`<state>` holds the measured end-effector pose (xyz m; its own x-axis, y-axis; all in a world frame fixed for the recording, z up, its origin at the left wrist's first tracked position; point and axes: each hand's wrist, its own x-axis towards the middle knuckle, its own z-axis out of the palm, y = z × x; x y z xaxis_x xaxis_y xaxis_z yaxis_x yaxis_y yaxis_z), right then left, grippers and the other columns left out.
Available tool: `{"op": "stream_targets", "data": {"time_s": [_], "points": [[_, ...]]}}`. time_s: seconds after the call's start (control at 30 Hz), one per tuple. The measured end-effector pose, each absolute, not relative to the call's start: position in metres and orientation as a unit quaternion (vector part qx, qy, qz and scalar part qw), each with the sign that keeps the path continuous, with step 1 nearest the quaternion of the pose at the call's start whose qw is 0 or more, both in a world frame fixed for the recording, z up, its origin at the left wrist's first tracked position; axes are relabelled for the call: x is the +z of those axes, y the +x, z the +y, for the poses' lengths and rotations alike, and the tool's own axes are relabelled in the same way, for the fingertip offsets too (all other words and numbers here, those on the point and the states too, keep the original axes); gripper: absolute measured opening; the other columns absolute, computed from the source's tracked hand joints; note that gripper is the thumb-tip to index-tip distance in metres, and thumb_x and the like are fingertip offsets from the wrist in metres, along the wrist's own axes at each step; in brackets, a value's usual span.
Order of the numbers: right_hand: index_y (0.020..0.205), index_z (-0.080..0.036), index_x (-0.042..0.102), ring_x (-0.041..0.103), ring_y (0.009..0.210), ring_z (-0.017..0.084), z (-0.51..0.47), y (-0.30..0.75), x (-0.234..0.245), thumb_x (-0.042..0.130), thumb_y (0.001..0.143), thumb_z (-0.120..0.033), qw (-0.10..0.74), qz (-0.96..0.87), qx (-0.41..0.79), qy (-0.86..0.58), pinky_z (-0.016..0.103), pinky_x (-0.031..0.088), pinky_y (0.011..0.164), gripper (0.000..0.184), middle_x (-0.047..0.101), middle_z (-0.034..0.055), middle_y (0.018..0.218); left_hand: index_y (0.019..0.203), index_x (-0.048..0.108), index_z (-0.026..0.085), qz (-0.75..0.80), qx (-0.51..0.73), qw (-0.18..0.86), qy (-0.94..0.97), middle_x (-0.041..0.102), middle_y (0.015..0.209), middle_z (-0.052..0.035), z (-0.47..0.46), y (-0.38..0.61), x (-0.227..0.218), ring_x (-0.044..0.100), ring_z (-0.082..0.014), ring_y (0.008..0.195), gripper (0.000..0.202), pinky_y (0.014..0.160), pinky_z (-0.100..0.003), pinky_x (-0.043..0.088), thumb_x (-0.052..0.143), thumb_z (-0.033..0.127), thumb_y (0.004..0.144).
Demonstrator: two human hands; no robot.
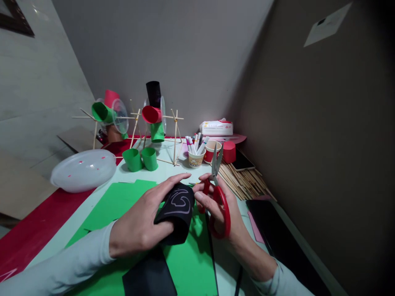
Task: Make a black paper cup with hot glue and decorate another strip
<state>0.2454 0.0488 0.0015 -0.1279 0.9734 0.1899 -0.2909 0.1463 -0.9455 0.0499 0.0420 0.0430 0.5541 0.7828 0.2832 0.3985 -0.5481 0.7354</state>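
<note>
My left hand is wrapped round a black paper cup with a pale curly drawing on its side, the thumb reaching into its open end. The cup lies tilted on its side above a green sheet. In my right hand are red-handled scissors, their blades pointing up and slightly apart. The right fingertips come close to the cup's far end; whether they touch it I cannot tell. Below the cup, a black paper piece rests on the green sheet.
Two green paper cups stand behind the sheet, before stick frames carrying coloured cups. A cup of markers, a red paper cup and wooden sticks sit at the back right. A white balloon-like object lies left.
</note>
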Motion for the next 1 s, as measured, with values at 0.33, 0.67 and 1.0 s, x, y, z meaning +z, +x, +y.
{"op": "stream_targets", "data": {"time_s": [0.33,0.67,1.0], "points": [[0.1,-0.023,0.055,0.051,0.062,0.011,0.049,0.25,-0.001,0.08,0.076,-0.032,0.538,-0.515,0.56,-0.363,0.025,0.039,0.059,0.036,0.062,-0.0044,0.077,0.138,0.05,0.027,0.33,0.29,0.378,0.815,0.059,0.144,-0.0038,0.043,0.049,0.047,0.054,-0.031,0.132,0.059,0.105,-0.04,0.048,0.057,0.021,0.08],[0.092,-0.023,0.053,0.043,0.05,0.009,0.051,0.249,-0.003,0.076,0.073,-0.038,0.561,-0.394,0.634,-0.357,0.021,0.036,0.047,0.034,0.05,-0.0079,0.065,0.145,0.048,0.027,0.285,0.33,0.533,0.725,0.048,0.154,-0.0097,0.065,0.039,0.039,0.042,-0.0334,0.143,0.065,0.114,-0.047,0.041,0.07,0.039,0.085],[0.082,-0.022,0.056,0.047,0.046,0.01,0.049,0.246,-0.004,0.081,0.067,-0.037,0.547,-0.368,0.67,-0.342,0.021,0.04,0.043,0.033,0.054,-0.0075,0.057,0.121,0.067,0.023,0.388,0.308,0.521,0.695,0.071,0.125,-0.0035,0.055,0.057,0.036,0.064,-0.0293,0.117,0.053,0.097,-0.037,0.053,0.084,0.024,0.071]]}}
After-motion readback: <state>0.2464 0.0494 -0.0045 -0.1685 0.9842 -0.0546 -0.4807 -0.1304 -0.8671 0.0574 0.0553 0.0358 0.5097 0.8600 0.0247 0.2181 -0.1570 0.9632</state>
